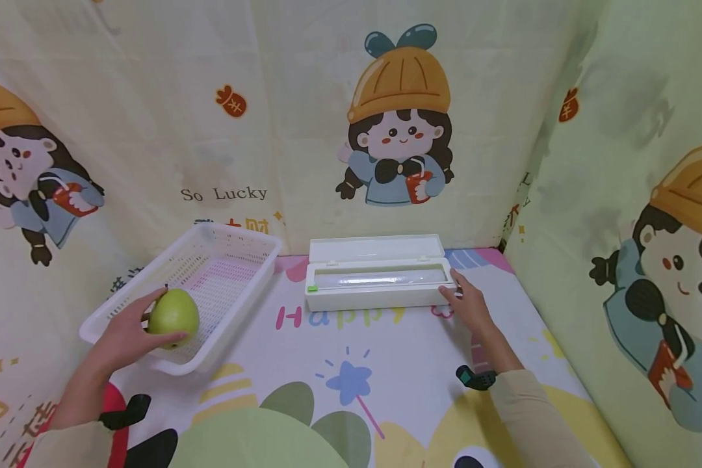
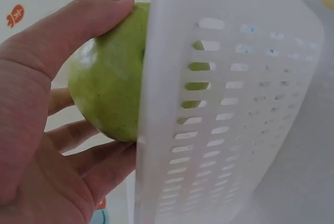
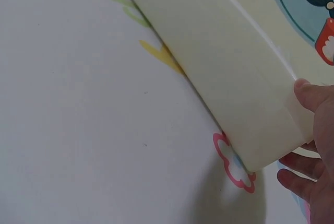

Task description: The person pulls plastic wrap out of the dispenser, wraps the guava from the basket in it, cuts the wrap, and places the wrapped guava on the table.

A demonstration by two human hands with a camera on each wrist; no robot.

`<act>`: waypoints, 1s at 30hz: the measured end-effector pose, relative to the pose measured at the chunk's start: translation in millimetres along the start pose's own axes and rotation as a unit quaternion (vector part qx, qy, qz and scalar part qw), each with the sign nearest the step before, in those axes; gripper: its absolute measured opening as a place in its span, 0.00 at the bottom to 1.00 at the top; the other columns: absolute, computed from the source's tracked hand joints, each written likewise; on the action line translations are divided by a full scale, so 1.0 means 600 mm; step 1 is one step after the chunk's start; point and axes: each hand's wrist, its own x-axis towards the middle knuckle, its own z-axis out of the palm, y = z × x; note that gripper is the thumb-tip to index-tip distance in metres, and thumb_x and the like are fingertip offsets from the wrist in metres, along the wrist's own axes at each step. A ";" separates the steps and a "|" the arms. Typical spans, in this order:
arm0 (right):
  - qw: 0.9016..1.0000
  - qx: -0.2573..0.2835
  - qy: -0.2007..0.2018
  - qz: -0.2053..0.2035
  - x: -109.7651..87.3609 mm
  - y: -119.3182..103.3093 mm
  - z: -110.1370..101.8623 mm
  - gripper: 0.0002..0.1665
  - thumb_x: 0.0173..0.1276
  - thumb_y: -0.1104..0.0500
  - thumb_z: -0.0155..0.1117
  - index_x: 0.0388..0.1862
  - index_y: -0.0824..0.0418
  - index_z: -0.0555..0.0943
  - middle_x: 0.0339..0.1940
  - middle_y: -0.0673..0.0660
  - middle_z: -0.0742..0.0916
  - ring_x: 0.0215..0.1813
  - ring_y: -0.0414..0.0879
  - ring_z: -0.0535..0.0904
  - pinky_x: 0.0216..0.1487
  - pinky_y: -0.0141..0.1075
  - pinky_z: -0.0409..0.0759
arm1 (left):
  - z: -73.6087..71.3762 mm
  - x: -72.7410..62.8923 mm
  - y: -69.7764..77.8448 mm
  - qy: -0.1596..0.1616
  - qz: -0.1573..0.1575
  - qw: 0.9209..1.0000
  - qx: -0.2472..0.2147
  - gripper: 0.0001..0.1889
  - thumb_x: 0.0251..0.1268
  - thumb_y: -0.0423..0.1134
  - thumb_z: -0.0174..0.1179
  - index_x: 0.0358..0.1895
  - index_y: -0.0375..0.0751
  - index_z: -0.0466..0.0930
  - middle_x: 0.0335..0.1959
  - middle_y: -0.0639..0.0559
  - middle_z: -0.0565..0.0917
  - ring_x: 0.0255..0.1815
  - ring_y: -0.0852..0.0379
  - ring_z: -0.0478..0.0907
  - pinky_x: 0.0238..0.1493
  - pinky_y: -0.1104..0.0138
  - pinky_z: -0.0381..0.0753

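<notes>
My left hand [image 1: 130, 328] holds a green pear [image 1: 174, 317] over the near end of a white plastic basket [image 1: 234, 338]. Thumb and fingers curve round the fruit, and in the left wrist view the pear [image 2: 107, 78] shows partly behind the basket's slotted wall [image 2: 172, 98]. A long white cling film dispenser [image 1: 380, 300] lies with its lid [image 1: 377, 247] raised and a clear roll [image 1: 380, 278] inside. At its right end, my right hand [image 1: 467, 299] grips the corner. The right wrist view shows the thumb [image 3: 308, 93] on the dispenser's edge and fingers round its end.
A printed cloth covers the table [image 1: 292, 364], with printed curtains [image 1: 304, 130] rising behind and at both sides. The basket stands left of the dispenser, and the dispenser sits near the back curtain. A green slider [image 1: 312, 288] is at the dispenser's left end.
</notes>
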 end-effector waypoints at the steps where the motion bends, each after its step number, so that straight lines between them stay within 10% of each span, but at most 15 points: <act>1: 1.000 0.001 0.000 0.000 0.000 0.000 0.000 0.45 0.74 0.40 0.50 0.80 0.55 0.45 0.77 0.67 0.61 0.71 0.65 0.66 0.64 0.54 0.73 | 0.000 -0.001 0.000 0.002 -0.001 1.000 0.000 0.60 0.47 0.63 0.70 0.76 0.36 0.45 0.68 0.24 0.58 0.57 0.24 0.65 0.43 0.42 0.82; 30: 0.999 0.041 0.018 -0.002 -0.001 0.004 0.005 0.44 0.73 0.41 0.53 0.79 0.53 0.49 0.78 0.63 0.61 0.70 0.63 0.68 0.65 0.52 0.74 | -0.008 -0.021 0.092 0.054 0.080 0.994 -0.058 0.56 0.46 0.53 0.75 0.77 0.45 0.49 0.69 0.32 0.62 0.58 0.26 0.70 0.44 0.43 0.83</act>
